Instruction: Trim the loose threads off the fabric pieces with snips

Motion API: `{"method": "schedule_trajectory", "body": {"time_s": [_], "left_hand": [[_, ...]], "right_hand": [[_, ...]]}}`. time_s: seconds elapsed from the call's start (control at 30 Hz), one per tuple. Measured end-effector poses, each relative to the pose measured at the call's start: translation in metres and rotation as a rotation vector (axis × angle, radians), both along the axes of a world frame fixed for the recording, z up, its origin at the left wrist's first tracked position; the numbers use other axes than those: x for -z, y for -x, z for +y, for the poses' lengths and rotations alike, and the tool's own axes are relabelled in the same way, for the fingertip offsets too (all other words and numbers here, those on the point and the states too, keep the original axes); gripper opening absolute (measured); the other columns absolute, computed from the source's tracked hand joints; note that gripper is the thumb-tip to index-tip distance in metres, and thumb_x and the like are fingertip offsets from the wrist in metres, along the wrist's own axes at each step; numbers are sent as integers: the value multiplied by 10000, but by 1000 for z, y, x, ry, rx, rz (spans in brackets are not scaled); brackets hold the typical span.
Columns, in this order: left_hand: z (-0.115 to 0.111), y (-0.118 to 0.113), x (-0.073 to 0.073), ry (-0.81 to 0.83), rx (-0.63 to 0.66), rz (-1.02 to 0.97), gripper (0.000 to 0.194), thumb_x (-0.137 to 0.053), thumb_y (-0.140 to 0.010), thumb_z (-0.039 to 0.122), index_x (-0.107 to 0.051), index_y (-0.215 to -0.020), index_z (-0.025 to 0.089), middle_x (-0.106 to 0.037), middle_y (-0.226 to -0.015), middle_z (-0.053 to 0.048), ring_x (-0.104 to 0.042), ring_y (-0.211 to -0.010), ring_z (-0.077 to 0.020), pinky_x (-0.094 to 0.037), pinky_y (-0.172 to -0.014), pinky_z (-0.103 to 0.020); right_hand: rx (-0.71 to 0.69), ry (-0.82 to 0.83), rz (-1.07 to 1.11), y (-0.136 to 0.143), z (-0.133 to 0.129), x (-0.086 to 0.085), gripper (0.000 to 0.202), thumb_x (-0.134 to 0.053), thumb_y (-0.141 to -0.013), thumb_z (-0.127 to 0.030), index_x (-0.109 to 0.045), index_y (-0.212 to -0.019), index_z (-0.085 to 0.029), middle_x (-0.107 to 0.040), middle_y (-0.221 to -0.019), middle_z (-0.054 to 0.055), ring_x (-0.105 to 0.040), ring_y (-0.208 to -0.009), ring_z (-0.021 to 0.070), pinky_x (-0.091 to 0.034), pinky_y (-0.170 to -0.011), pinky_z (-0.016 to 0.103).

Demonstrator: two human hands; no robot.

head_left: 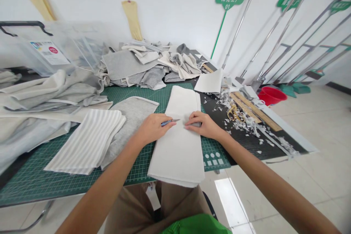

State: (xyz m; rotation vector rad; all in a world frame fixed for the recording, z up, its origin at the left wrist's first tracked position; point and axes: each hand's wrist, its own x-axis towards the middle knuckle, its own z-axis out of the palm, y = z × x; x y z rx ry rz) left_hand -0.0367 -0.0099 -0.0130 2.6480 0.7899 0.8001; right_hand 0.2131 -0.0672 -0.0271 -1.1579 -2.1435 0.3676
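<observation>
A folded stack of off-white cloth [179, 153] lies on the green cutting mat [137, 168], its near end reaching past the mat's edge. Over its left side, my left hand [155, 128] is closed around a small blue tool with a pointed metal tip [166, 122], the tip directed right. My right hand [204, 126] rests at the cloth's right side, fingers pinched round a small grey object [195, 124] that I cannot make out. Left of the stack are a grey cloth piece [134, 109] and striped folded cloth [87, 139].
Cloth heaps [131, 62] line the back and left, beside a clear plastic box [57, 51]. At right lie wooden rulers [256, 111], gold-handled scissors [233, 113] and scraps. A red bucket [272, 95] and long-handled tools stand by the wall.
</observation>
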Motion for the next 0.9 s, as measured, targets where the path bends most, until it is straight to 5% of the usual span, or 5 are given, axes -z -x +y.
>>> {"method": "schedule_trajectory", "body": {"time_s": [0.23,0.47,0.67,0.9], "left_hand": [[1,0,1,18,-1,11,279,-545,-931,391,-736,-924,187,-744,-907,-36,-669,-820,-181,-455,-738,-274],[3,4,0,9,-36,19,276,-535,-938,383,-736,-940,193,-743,-899,-28,-664,-817,-171,-447,-724,-262],[1,3,-2,-9,-43,20,279,-523,-945,382,-727,-952,191,-737,-927,-34,-656,-843,-179,-437,-740,-269],[0,4,-1,-31,-65,11,274,-530,-937,398,-715,-970,199,-727,-898,-28,-641,-810,-177,-421,-721,-272]], "right_hand": [[46,-119,-57,8,-5,-6,109,-583,-890,-207,-673,-829,-192,-636,-861,55,-577,-841,185,-460,-793,332],[793,-491,113,-52,-8,-27,153,-534,-887,-270,-604,-783,-182,-614,-784,42,-555,-746,180,-445,-732,312],[877,-182,-149,-76,-6,-4,143,-547,-760,-223,-679,-720,-188,-696,-778,62,-620,-748,217,-473,-760,340],[1012,-248,-51,-71,-8,-5,267,-511,-778,-208,-718,-947,-202,-753,-822,46,-691,-788,247,-502,-781,372]]}}
